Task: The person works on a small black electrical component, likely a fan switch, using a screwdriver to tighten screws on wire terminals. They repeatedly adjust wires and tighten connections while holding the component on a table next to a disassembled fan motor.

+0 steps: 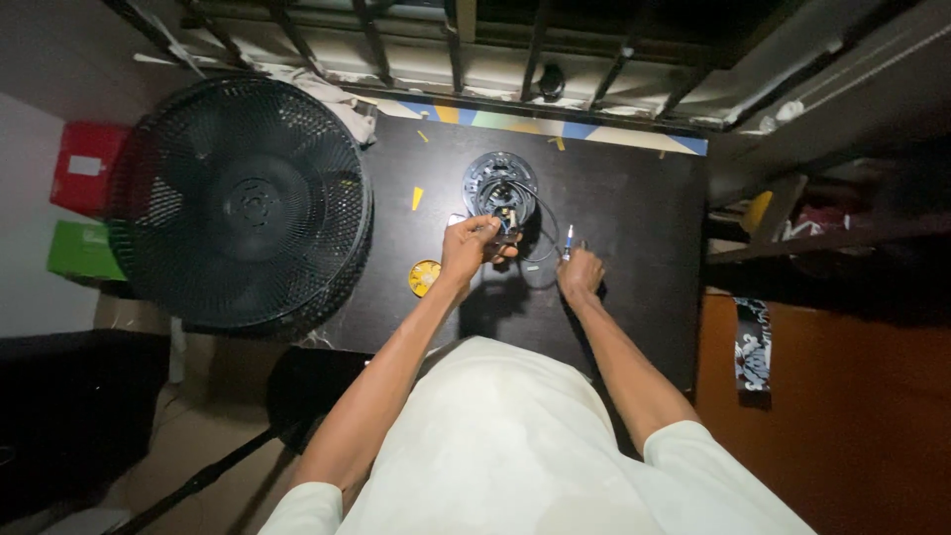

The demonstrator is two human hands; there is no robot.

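Small dark part [503,238], wired, sits at the middle of the black bench [644,218], just near-side of a round grey motor housing [500,184]. Thin dark wires [543,223] loop from the housing out to the right and back toward the part. Detail of the part too small and dim to make out.

Left hand [468,248]: fingers curled closed around the small part, gripping it from the left, knuckles toward the far edge of the bench. Forearm runs back toward the near-left.

Right hand [581,269]: closed on a slim screwdriver [569,241] with a bluish handle, held roughly upright, just right of the wire loop. Whether the tip touches the bench cannot be told.

Outward from there: a round yellow disc [424,277] lies on the bench just left of the left wrist. Small yellow scraps [417,198] lie scattered farther toward the far-left of the bench. A large black fan guard [241,203] with blades inside rests over the bench's left edge. Metal window bars [456,45] run along the far side. Red box [87,163] and green box [81,250] stand at far left, beyond the fan guard. The person wears a white shirt [505,436].
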